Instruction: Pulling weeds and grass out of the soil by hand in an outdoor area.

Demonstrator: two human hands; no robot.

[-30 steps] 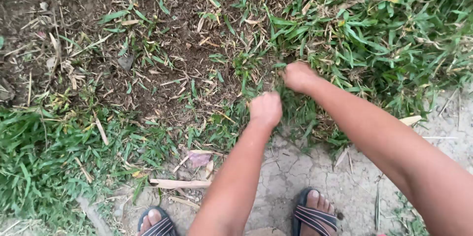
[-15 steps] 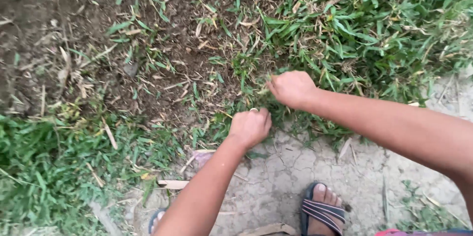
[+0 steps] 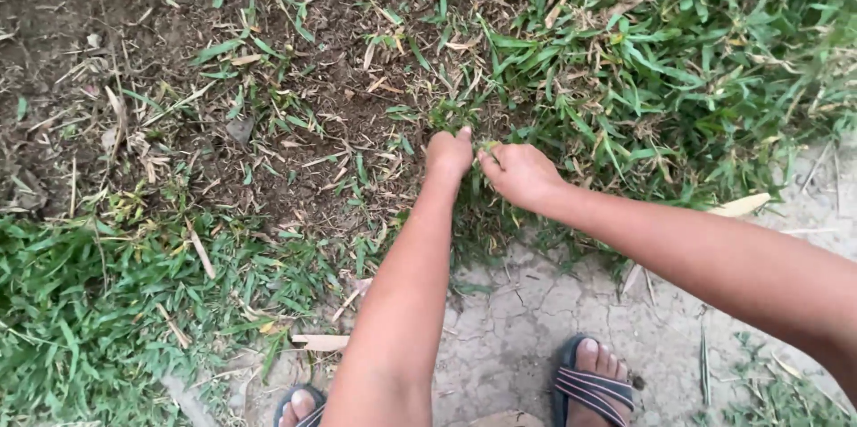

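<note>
Both arms stretch forward and down from the bottom of the view, and the two hands meet at one spot on the ground. The left hand (image 3: 448, 153) is curled into a loose fist, knuckles up, its fingers pinched on a small tuft of grass (image 3: 453, 116) at the edge of the bare soil (image 3: 295, 124). The right hand (image 3: 518, 174) sits just beside it, almost touching, with its fingers bent and closed around blades of the same tuft; a pale bit of grass shows between thumb and forefinger. The tuft lies right at the fingertips of both hands, just ahead of them. To the right of the hands spreads a thick patch of green grass (image 3: 678, 61); to the left and nearer the body lies a second patch (image 3: 98, 302). Behind the wrists is cracked grey ground (image 3: 509, 329). Two feet in striped sandals stand there, one (image 3: 594, 382) under the right arm, one (image 3: 299, 407) half hidden by the left arm.
</note>
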